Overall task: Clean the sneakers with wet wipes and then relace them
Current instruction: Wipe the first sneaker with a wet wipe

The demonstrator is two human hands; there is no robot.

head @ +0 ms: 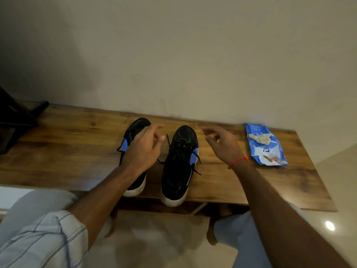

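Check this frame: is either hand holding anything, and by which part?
Nothing is held. The left hand hovers over the left sneaker, the right hand beside the right sneaker, fingers loosely curled.

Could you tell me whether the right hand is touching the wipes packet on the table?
Apart. The head view shows bare wood of the table between the right hand and the wipes packet.

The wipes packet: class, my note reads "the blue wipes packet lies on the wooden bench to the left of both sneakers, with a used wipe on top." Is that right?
Not quite. The head view shows the blue wipes packet on the wooden bench to the right of both sneakers, beyond the right hand. The used wipe does lie on top.
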